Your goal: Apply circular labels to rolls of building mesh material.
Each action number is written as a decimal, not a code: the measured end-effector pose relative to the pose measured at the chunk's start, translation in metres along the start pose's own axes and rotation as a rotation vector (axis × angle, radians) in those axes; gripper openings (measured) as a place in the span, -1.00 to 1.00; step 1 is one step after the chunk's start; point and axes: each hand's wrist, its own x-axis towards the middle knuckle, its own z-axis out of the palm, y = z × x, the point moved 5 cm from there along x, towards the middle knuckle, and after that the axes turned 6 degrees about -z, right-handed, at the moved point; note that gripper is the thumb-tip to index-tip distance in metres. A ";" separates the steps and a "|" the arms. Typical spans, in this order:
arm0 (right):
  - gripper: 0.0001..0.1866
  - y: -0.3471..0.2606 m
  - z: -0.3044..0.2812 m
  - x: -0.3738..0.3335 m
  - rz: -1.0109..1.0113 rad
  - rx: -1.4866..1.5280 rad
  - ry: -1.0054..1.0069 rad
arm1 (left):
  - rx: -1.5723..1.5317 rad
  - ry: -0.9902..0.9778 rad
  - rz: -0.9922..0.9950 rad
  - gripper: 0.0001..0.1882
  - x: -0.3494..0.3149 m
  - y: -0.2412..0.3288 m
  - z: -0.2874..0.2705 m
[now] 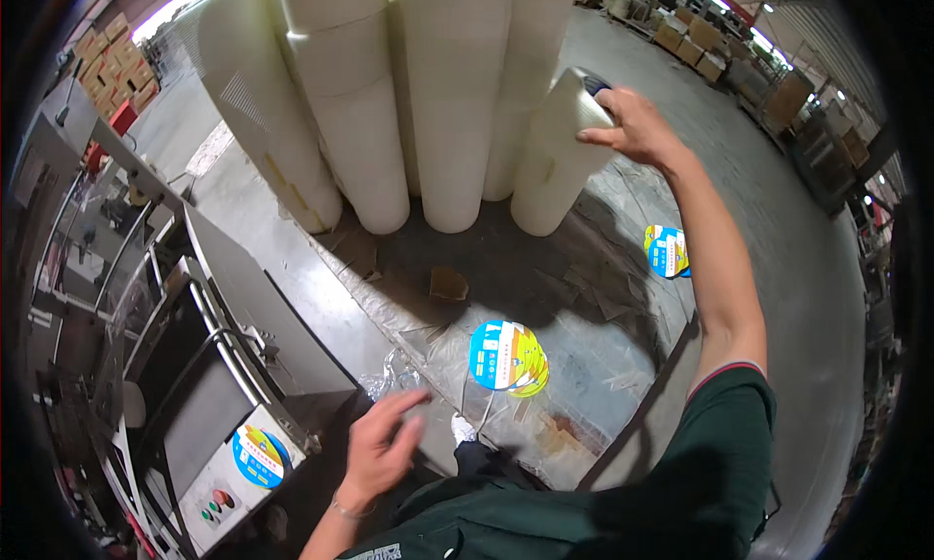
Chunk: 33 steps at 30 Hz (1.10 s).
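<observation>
Upright rolls of pale, yellowish-white sheet material (pixel 452 112) stand side by side across the back of a flat platform. At their right end is a shorter roll (pixel 547 176), tilted, with its top leaning to the right. My right hand (pixel 628 124) reaches far forward and grips this roll's upper end, fingers over the dark core opening and thumb along the outer side. My left hand (pixel 381 448) hangs low in front of me beside the machine, its thumb and fingers apart and nothing in them.
A grey machine (pixel 255 326) with a metal rail and push buttons (pixel 219 504) stands at left. The platform (pixel 584 375) carries torn cardboard (pixel 449 284) and a round blue-yellow label (pixel 508 358). Crumpled clear film (pixel 394 373) lies beside it. Stacked boxes (pixel 696 42) line the far right.
</observation>
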 end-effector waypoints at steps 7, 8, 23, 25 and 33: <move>-0.56 -0.229 0.029 -0.111 -0.266 0.884 -0.051 | 0.363 0.097 0.505 -0.12 0.046 0.062 0.015; -0.58 -0.245 0.044 -0.124 -0.172 1.063 -0.124 | 0.360 0.112 0.484 -0.10 0.045 0.047 0.009; -0.35 -0.463 0.307 -0.232 0.769 2.412 -0.602 | -1.132 0.087 -0.471 0.33 -0.142 -0.279 -0.066; -0.29 -0.464 0.325 -0.240 0.625 2.107 -0.647 | -1.386 0.058 -0.463 0.21 -0.149 -0.313 -0.045; -0.40 -0.321 0.406 -0.288 0.001 0.263 -0.168 | -1.634 0.209 -0.670 -0.36 -0.151 -0.336 -0.052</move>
